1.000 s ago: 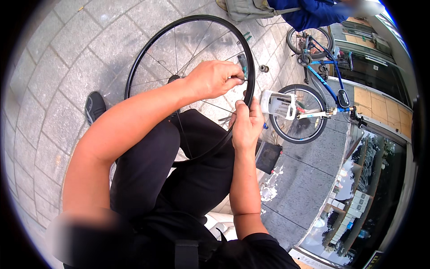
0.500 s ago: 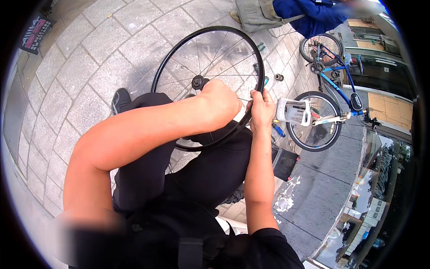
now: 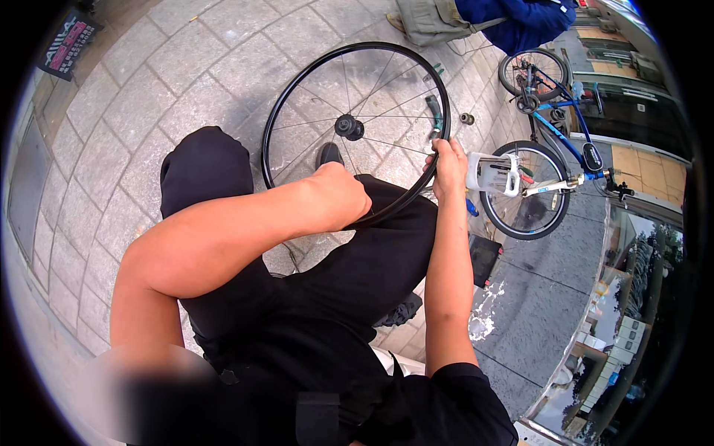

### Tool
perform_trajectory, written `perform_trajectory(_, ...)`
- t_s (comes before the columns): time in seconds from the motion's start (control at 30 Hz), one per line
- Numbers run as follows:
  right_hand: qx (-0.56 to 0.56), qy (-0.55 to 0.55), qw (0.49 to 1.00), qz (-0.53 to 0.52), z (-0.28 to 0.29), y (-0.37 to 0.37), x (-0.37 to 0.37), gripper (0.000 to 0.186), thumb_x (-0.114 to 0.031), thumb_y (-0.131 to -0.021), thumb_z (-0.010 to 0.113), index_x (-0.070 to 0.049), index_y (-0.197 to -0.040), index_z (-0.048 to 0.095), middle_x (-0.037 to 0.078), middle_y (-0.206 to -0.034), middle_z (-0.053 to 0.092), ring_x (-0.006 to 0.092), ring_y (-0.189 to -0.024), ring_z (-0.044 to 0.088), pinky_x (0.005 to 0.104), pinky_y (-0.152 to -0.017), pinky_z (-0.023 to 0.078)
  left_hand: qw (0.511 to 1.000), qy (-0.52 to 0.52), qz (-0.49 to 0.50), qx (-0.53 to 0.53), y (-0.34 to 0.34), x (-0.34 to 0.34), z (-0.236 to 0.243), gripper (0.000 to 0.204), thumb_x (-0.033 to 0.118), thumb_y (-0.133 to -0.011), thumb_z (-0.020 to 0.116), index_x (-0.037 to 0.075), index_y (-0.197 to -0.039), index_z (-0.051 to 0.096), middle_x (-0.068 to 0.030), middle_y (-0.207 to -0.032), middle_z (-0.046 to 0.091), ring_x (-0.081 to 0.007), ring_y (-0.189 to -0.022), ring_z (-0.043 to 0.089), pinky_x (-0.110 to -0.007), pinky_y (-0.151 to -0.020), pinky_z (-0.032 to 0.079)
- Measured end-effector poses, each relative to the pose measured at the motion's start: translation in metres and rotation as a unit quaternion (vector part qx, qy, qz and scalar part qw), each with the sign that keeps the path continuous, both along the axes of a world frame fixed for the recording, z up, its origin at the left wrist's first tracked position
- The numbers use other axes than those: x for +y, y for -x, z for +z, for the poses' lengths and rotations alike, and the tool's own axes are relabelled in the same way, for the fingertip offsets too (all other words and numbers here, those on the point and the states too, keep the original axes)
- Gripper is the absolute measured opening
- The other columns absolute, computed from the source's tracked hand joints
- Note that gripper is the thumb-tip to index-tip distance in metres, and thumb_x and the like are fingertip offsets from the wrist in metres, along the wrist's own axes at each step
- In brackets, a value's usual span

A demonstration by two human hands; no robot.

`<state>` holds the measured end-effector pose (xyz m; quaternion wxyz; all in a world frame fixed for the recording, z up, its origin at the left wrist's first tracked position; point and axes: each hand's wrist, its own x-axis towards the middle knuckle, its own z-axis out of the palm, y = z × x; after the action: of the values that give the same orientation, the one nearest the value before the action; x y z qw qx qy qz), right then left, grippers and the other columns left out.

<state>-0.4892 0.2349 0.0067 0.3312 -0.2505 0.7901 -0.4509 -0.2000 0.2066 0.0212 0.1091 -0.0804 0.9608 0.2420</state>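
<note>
A round, wire-spoked wheel overlaps the far edge of the black cloth trouser leg. The fingers of the right hand pinch its smooth rim; the left hand curls over, its hidden fingers' state impossible to tell

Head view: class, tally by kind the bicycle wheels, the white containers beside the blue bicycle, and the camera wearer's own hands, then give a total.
Wheels: 3 (held wheel; front wheel and rear wheel of the blue bicycle)
White container: 1
Hands: 2 (left hand; right hand)
Total: 6
</note>
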Motion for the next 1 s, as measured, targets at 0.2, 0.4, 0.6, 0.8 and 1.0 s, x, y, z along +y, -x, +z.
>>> perform_trajectory(0.2, 0.004, -0.013, 1.0, -0.009, -0.001, 0.003, -0.001, 0.016, -0.016, -0.095, 0.065, -0.005, -0.106, 0.064, 0.004, -0.088, 0.058, 0.0159, -0.064, 0.059, 0.0335, -0.053, 0.052, 0.996, 0.018, -0.051, -0.067, -0.002, 0.001, -0.014, 0.015, 0.012, -0.09, 0.069, 0.008, -0.098, 0.08, -0.0104, -0.095, 0.081, -0.0281, -0.088, 0.08, -0.042, -0.072, 0.06)
perform_trajectory(0.4, 0.01, -0.017, 1.0, -0.014, 0.0, 0.004, -0.001, 0.017, -0.015, -0.095, 0.063, -0.004, -0.108, 0.064, 0.005, -0.089, 0.058, 0.0161, -0.063, 0.059, 0.0332, -0.053, 0.052, 0.996, 0.009, -0.066, -0.065, -0.006, 0.002, -0.008, 0.015, 0.012, -0.093, 0.068, 0.006, -0.099, 0.081, -0.0106, -0.096, 0.081, -0.0269, -0.087, 0.08, -0.041, -0.071, 0.06)
perform_trajectory(0.6, 0.008, -0.006, 1.0, -0.018, 0.0, 0.001, -0.003, 0.015, -0.014, -0.093, 0.064, -0.003, -0.104, 0.063, 0.005, -0.084, 0.058, 0.0153, -0.061, 0.058, 0.032, -0.052, 0.051, 0.995, 0.014, -0.075, -0.068, -0.009, 0.003, -0.007, 0.015, 0.012, -0.092, 0.069, 0.006, -0.099, 0.081, -0.0105, -0.095, 0.081, -0.0263, -0.088, 0.08, -0.04, -0.071, 0.059)
perform_trajectory(0.8, 0.018, -0.014, 1.0, -0.018, 0.001, -0.001, -0.004, 0.017, -0.015, -0.094, 0.064, -0.002, -0.105, 0.064, 0.005, -0.085, 0.058, 0.0149, -0.061, 0.058, 0.0319, -0.052, 0.05, 0.995, 0.011, -0.073, -0.073, -0.007, 0.004, -0.008, 0.016, 0.013, -0.091, 0.07, 0.007, -0.101, 0.081, -0.0105, -0.095, 0.081, -0.0268, -0.087, 0.08, -0.041, -0.072, 0.059)
perform_trajectory(1.0, 0.032, 0.015, 0.999, 0.006, 0.001, -0.005, -0.001, 0.016, -0.016, -0.095, 0.066, -0.003, -0.103, 0.067, 0.001, -0.08, 0.059, 0.0121, -0.062, 0.056, 0.0289, -0.054, 0.046, 0.998, 0.013, -0.001, -0.055, -0.007, -0.015, -0.009, 0.017, 0.021, -0.09, 0.073, 0.011, -0.104, 0.077, -0.0065, -0.095, 0.08, -0.0278, -0.091, 0.079, -0.041, -0.076, 0.059)
